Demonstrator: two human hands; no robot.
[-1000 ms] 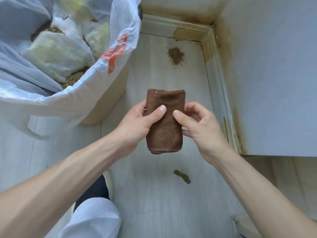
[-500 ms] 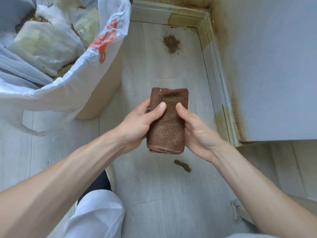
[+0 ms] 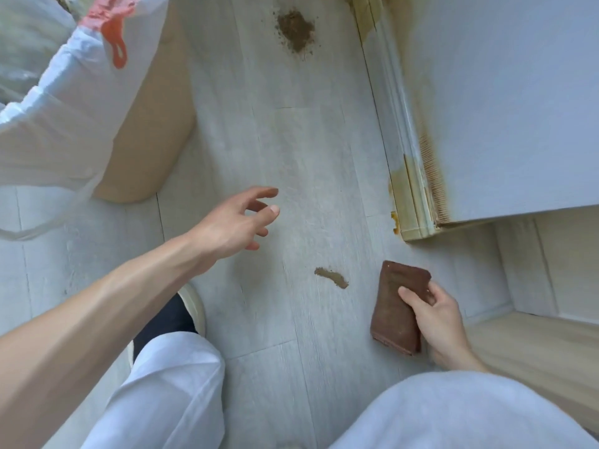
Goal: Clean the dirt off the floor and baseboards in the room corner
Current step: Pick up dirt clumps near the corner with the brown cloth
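Note:
A folded brown cloth (image 3: 393, 306) is held low over the pale plank floor (image 3: 291, 140); my right hand (image 3: 436, 322) grips its right edge with the thumb on top. My left hand (image 3: 233, 225) hovers over the floor, fingers loosely spread, holding nothing. A small brown dirt smear (image 3: 332, 277) lies on the floor just left of the cloth. A larger dirt pile (image 3: 295, 30) sits farther off near the corner. The white baseboard (image 3: 397, 102) along the right wall carries yellow-brown stains, heaviest at its near end (image 3: 410, 202).
A beige bin (image 3: 149, 131) lined with a white plastic bag (image 3: 64, 102) stands at the left. The white wall (image 3: 505, 102) ends at an outer corner on the right, with a wooden floor (image 3: 531, 351) beyond. My knees in white trousers (image 3: 168, 390) fill the bottom.
My left hand let go of the cloth and moved left, opening. My right hand carried the cloth down and to the right, close to the floor. The view tilted downward.

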